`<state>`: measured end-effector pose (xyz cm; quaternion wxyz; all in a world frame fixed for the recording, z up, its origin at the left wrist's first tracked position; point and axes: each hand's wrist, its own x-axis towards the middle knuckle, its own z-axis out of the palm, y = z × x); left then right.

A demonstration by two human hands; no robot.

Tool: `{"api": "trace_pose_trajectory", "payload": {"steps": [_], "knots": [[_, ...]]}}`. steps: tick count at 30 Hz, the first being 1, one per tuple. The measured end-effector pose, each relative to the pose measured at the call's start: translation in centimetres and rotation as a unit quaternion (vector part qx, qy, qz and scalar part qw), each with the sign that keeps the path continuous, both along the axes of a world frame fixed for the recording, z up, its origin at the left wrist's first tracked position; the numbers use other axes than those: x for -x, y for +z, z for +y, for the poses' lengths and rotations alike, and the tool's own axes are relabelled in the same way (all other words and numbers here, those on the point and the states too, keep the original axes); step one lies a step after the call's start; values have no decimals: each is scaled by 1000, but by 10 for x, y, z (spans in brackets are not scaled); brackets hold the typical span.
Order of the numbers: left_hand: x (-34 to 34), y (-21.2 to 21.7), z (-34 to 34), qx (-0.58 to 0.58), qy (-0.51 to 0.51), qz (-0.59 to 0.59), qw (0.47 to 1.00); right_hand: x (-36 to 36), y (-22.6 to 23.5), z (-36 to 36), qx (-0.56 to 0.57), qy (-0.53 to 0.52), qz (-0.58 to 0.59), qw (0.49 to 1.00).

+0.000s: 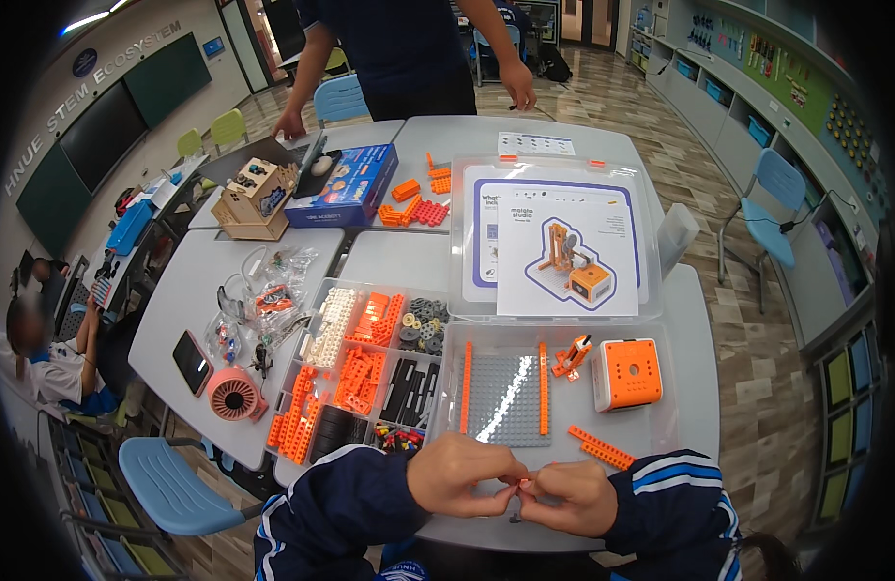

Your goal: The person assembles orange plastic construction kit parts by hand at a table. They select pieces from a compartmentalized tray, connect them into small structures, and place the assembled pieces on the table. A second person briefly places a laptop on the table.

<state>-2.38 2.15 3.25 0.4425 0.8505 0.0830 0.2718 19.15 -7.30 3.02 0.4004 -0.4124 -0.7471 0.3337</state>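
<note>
My left hand [464,474] and my right hand [570,496] meet at the table's near edge, thumbs and fingertips pinched together. Whatever they pinch is mostly covered; a speck of red shows between the fingertips. Just beyond them, a grey studded baseplate [506,392] lies in a clear plastic tray, with an orange beam [467,387] along its left side and another orange beam [543,387] along its right. Right of the plate are a small orange assembly [571,358] and an orange-and-white box-shaped block [628,374]. Loose orange beams [601,447] lie close to my right hand.
A compartment tray [344,355] of sorted building parts stands left. Printed assembly sheets [567,254] rest on the open lid behind. Farther left are a phone [192,363], a pink fan [236,394] and bagged parts [273,295]. Someone stands across the table by a blue box [343,184].
</note>
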Motion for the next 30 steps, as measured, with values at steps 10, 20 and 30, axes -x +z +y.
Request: {"api": "trace_pose_trajectory", "payload": {"steps": [10,20,30], "knots": [[0,2,0,10,-2,18,1000,0,0,0,-4,0,3,1000],[-1,1,0,-1,6,22,1000,1,0,1,-10,-2,0,1000],[-1,2,-1,-8,11,22,1000,1,-3,1,-13,-4,7,1000]]}}
